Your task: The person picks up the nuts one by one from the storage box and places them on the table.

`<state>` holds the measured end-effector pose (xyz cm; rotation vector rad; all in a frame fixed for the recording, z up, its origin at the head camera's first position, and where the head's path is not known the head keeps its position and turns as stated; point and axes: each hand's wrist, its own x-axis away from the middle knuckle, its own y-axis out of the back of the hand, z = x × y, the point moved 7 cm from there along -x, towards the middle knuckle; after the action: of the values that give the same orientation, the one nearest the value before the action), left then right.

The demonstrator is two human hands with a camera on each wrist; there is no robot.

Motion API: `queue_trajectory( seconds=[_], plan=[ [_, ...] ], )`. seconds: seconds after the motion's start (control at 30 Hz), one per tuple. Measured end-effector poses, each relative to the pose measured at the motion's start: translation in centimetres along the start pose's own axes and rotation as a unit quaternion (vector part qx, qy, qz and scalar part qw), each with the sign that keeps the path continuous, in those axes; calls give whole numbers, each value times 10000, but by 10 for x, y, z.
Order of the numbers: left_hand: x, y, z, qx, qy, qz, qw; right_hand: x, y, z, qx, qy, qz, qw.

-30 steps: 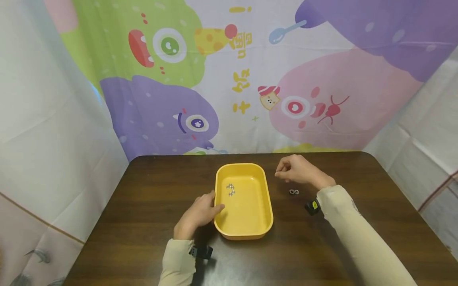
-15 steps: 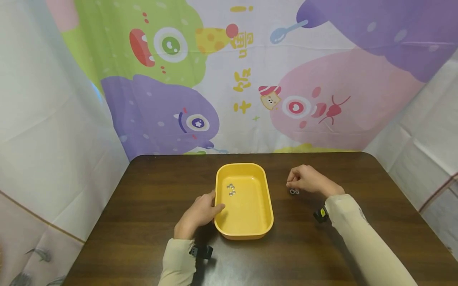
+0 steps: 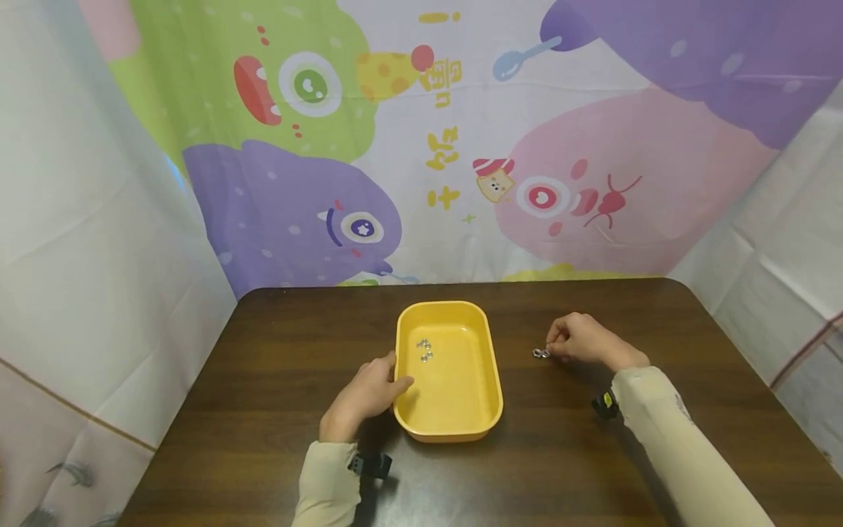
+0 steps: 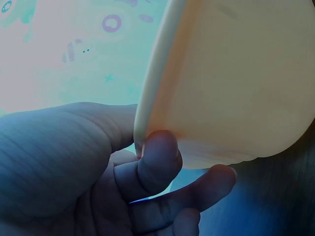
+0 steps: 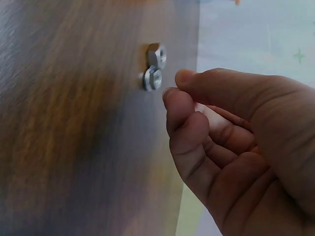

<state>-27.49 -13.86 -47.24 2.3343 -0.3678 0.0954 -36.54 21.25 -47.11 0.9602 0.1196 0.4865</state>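
Note:
A yellow plastic tray (image 3: pixel 487 380) stands on the table, several small shiny metal nuts (image 3: pixel 425 357) lying inside it toward its left side. My left hand (image 3: pixel 365 391) grips the tray's left wall, thumb over the rim and fingers outside; the left wrist view shows fingers against the tray wall (image 4: pixel 236 83). To the tray's right lie two metal nuts (image 3: pixel 541 353), touching or nearly so. Beside them is my right hand (image 3: pixel 582 340), its fingers bent. In the right wrist view, thumb and index tips sit just short of the nearer nut (image 5: pixel 152 78), with nothing visible between them; the other nut (image 5: pixel 157 55) lies beyond.
The dark wooden table (image 3: pixel 296 351) reaches back to a printed cartoon curtain (image 3: pixel 435 241). Pale cloth hangs at both sides. A small black camera is strapped at each wrist, by the cuffs of the beige sleeves (image 3: pixel 329 476).
My right hand has come from above left of the two nuts, moving right and toward me, to their right side. My left hand and the tray have stayed in place.

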Motion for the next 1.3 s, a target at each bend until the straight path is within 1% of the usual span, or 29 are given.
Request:
queue_trajectory(
  seconds=[0.33,0.47,0.77,1.03,1.3],
  plan=[
    [-1,0,1,-43,22,22,10000,7,-7,-17,-91,-269,-64,9996],
    [-1,1,1,-81,16,-29,10000,8,-7,-20,-158,-329,-76,9993],
    [0,0,0,-25,-44,-4,10000,7,-11,-19,-150,-343,15,9993],
    [0,0,1,-53,8,5,10000,6,-11,-19,-114,-330,46,9994],
    [0,1,0,-90,-11,11,10000,5,-11,-22,-150,-430,85,9989]
  ],
)
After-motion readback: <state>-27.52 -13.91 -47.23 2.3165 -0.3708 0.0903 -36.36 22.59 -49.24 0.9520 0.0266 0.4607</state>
